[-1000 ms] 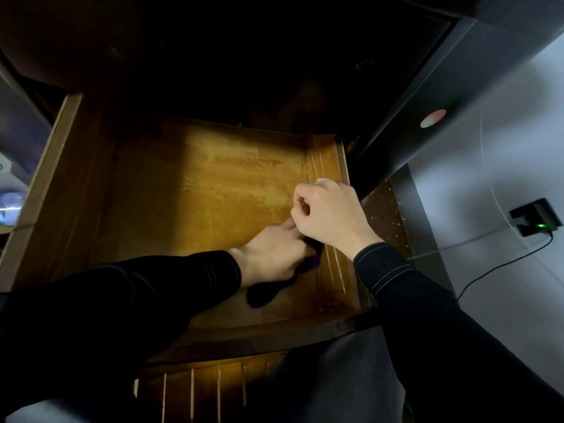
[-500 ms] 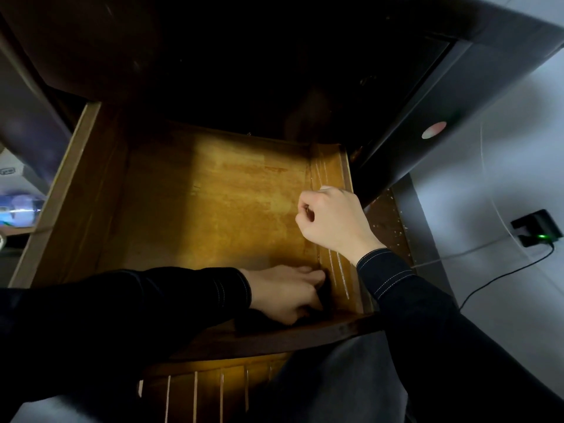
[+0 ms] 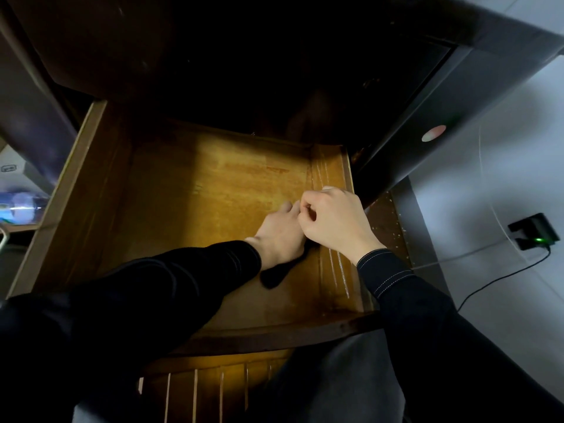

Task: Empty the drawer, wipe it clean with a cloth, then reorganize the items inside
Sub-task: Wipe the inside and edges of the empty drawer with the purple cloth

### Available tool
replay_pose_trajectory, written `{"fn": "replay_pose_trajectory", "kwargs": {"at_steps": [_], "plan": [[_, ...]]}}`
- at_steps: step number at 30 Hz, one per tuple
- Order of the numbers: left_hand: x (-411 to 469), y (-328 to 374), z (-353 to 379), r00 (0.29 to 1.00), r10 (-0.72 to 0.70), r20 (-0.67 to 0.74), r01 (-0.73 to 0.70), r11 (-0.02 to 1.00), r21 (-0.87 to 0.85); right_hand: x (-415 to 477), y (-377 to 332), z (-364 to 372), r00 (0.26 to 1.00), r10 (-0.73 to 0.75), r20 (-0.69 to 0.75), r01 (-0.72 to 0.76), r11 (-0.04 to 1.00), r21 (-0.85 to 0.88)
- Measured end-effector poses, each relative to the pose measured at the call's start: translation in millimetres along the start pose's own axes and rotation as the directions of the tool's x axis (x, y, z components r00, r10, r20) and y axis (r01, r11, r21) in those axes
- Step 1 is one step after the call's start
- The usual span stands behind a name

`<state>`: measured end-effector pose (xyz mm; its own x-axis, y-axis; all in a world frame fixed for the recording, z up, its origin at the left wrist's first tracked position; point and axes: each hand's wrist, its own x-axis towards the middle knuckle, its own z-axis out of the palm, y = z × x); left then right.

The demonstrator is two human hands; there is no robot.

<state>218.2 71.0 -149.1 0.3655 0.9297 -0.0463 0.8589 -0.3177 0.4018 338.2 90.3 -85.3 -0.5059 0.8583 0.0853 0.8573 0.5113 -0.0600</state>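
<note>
Arms: in black sleeves, both reach up from the lower edge of the head view. The left hand [image 3: 279,236] is inside the drawer [image 3: 198,209], and the right hand [image 3: 334,221] is over the drawer's right wall.
Left hand pose: back up and wrist low, resting on the cloth [image 3: 272,277]. The thumb shows on the far side. The fingers are hidden behind the right hand, so I cannot tell whether they are straight or curled.
Right hand pose: fingers curled into a loose fist, with nothing seen in its hollow. It overlaps the left hand's fingers.
Cloth position: dark, on the drawer bottom under the left hand. One end sticks out from beneath the heel of the palm, just beside the grooved right wall.
Drawer surface: wooden and pulled out, with a streaked amber bottom and pale grooves along the right wall.
Room: a dark desk [image 3: 244,56] hangs over the drawer's far end, and a round reddish sticker [image 3: 433,133] sits on its side panel. On the pale floor [image 3: 503,300] at right are a black charger [image 3: 534,230] with a green light and a black cable [image 3: 488,282]. A slatted wooden front [image 3: 195,392] lies below the drawer, beside grey trousers [image 3: 335,389].
</note>
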Motion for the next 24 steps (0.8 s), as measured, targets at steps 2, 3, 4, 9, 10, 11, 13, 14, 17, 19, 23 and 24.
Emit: {"fn": "replay_pose_trajectory", "kwargs": {"at_steps": [2,3,4,9,10,11,13,14,17,19,23,24], "plan": [[-5.0,5.7,-1.0,0.998,0.027,0.056,-0.025,0.999,-0.04,0.3,-0.4,-0.7,1.0,0.006,0.006,-0.006,1.0,0.003],[-11.4,7.5,-1.3,0.992,0.068,0.105,-0.065,0.997,-0.033,0.2,-0.8,-1.4,1.0,0.008,0.011,-0.008,1.0,0.005],[-19.0,8.9,-1.0,0.979,0.12,0.162,-0.12,0.993,-0.012,0.2,-1.2,-2.2,1.0,0.007,0.014,-0.007,1.0,0.008],[-55.2,24.6,1.1,0.78,0.408,0.475,-0.372,0.912,-0.174,-0.8,-2.0,-3.2,1.0,-0.003,0.025,0.002,1.0,0.017],[-55.9,27.1,1.2,0.759,0.422,0.497,-0.37,0.906,-0.204,-0.8,-2.1,-3.0,1.0,-0.004,0.025,0.004,1.0,0.018],[-54.9,28.1,0.7,0.755,0.418,0.505,-0.351,0.908,-0.228,-0.7,-1.9,-2.9,1.0,-0.003,0.023,0.003,1.0,0.017],[-52.0,28.3,-0.1,0.761,0.403,0.509,-0.293,0.913,-0.285,-0.7,-1.3,-3.0,1.0,0.0,0.018,0.0,1.0,0.015],[-51.6,27.3,0.2,0.761,0.401,0.51,-0.259,0.909,-0.328,-0.7,-1.1,-2.9,1.0,-0.001,0.015,0.001,1.0,0.014],[-53.8,19.8,-1.8,0.771,0.407,0.491,-0.125,0.851,-0.51,-0.6,-0.9,-2.1,1.0,-0.009,0.005,0.008,1.0,0.03],[-56.9,15.8,-2.8,0.795,0.417,0.442,-0.074,0.789,-0.61,-0.2,-0.3,-1.3,1.0,-0.008,-0.009,0.009,0.999,0.046],[-56.9,20.9,6.0,0.793,0.407,0.453,-0.191,0.872,-0.45,0.6,0.4,-0.8,1.0,-0.006,-0.019,0.007,0.999,0.049],[-56.0,25.2,7.2,0.785,0.394,0.479,-0.217,0.898,-0.382,0.6,0.4,-1.0,1.0,-0.007,-0.017,0.008,0.999,0.049]]}}
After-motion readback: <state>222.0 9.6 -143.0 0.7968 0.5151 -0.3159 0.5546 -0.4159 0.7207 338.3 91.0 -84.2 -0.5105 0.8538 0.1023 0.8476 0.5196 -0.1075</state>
